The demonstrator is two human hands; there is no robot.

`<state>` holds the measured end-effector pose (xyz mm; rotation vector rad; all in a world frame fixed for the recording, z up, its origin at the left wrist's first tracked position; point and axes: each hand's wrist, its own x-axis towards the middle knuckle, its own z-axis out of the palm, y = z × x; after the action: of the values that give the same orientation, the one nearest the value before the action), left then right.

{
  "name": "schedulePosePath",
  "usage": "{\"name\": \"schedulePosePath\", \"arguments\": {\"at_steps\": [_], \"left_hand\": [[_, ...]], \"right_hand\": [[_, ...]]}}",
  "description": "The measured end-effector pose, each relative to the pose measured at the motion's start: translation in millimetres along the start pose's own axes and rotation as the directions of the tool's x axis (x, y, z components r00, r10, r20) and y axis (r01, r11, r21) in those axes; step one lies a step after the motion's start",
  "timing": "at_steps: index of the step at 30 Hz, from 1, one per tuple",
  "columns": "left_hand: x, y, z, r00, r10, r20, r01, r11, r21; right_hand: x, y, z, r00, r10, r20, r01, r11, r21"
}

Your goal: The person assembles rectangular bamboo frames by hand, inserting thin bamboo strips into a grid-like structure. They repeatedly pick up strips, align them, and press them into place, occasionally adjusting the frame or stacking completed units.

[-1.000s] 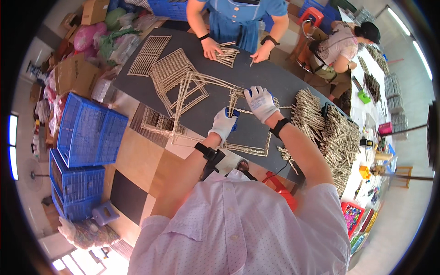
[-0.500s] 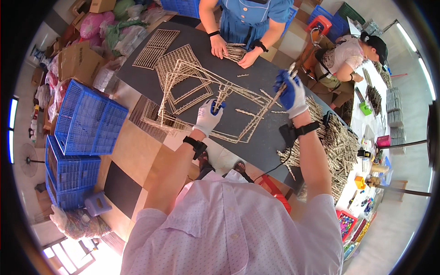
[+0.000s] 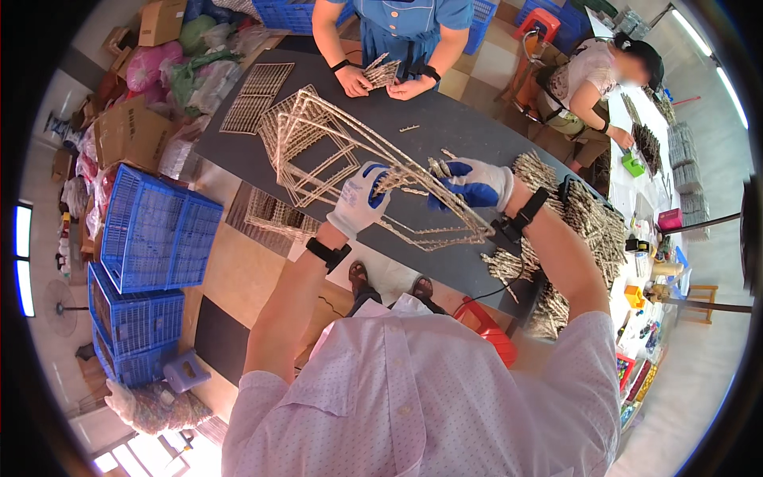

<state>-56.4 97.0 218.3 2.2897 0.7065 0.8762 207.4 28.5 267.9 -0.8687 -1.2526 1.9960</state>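
Observation:
My left hand point(image 3: 362, 199), in a white and blue glove, grips a small bunch of short pale sticks above the dark table point(image 3: 445, 135). My right hand point(image 3: 475, 183), gloved the same way, holds another small bunch of sticks close beside it. Under both hands lies a flat frame of pale sticks point(image 3: 413, 203). Both hands are raised a little over the frame, nearly touching each other.
More stick frames point(image 3: 306, 139) are stacked at the table's left. A heap of loose sticks point(image 3: 580, 222) lies to the right. Across the table a person in blue point(image 3: 389, 71) handles sticks; another person point(image 3: 592, 87) sits at far right. Blue crates point(image 3: 155, 230) stand left, a red stool point(image 3: 489, 326) below.
My right hand came back from the far right to the middle and now holds sticks beside my left hand. My left hand lifted off the frame.

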Motion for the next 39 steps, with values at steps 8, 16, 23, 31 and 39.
{"name": "schedulePosePath", "arguments": {"at_steps": [8,16,23,31,39], "left_hand": [[3,3,0,0.998,0.028,0.060,-0.034,0.994,0.106],[-9,-16,21,0.991,-0.131,0.012,0.119,0.931,0.346],[-21,-28,28,0.828,-0.553,0.093,0.551,0.833,0.048],[-11,-23,25,0.634,-0.743,0.212,0.750,0.525,-0.403],[-1,-25,35,0.672,-0.726,0.143,0.683,0.534,-0.499]], "right_hand": [[-7,-10,13,0.998,-0.017,-0.052,0.001,0.958,-0.288],[-22,3,22,0.708,-0.705,-0.038,-0.388,-0.344,-0.855],[-96,60,-73,0.677,-0.538,-0.502,-0.651,-0.119,-0.750],[-165,125,-108,0.492,-0.193,-0.849,-0.857,-0.277,-0.434],[-113,53,-16,0.613,-0.558,-0.560,-0.610,0.117,-0.784]]}}
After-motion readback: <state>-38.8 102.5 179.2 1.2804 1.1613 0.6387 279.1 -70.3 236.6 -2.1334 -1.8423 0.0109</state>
